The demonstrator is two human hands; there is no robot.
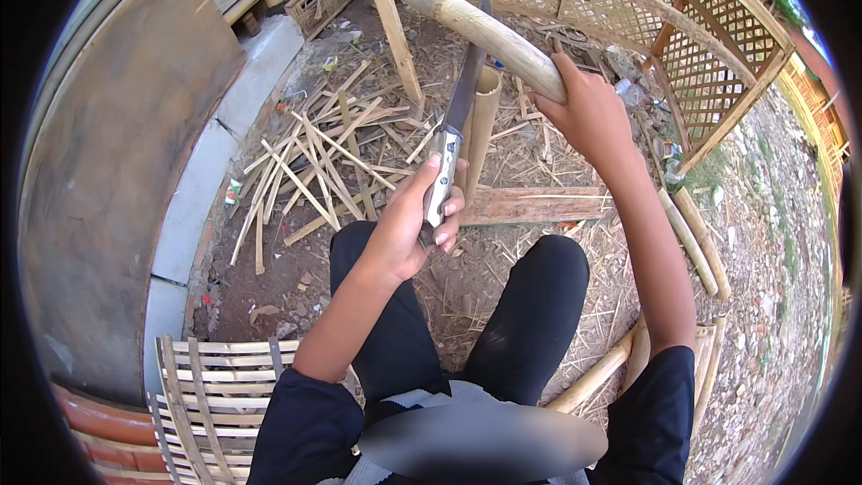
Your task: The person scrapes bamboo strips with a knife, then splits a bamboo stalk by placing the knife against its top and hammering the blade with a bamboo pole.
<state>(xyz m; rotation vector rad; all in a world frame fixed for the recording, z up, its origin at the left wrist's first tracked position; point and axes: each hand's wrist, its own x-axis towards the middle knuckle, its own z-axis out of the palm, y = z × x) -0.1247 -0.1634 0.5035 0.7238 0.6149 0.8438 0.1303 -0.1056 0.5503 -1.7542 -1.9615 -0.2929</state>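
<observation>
My left hand (406,223) is closed round the pale handle of a machete (464,94), its dark blade pointing up and away from me. In my right hand (585,110) I grip one end of a thick, pale wooden stick (489,36), which slants up to the left. The stick passes across the blade near its tip; I cannot tell whether they touch. Just right of the blade stands a hollow bamboo length (483,130), its open end upward. Whether the blade rests on its rim is unclear. My left fingers overlap its side.
Split bamboo strips (314,157) lie heaped at the left. A wooden plank (534,205) is before my knees. Bamboo poles (696,238) lie to the right. A slatted bamboo piece (220,395) is at lower left; a lattice frame (709,63) stands at the far right.
</observation>
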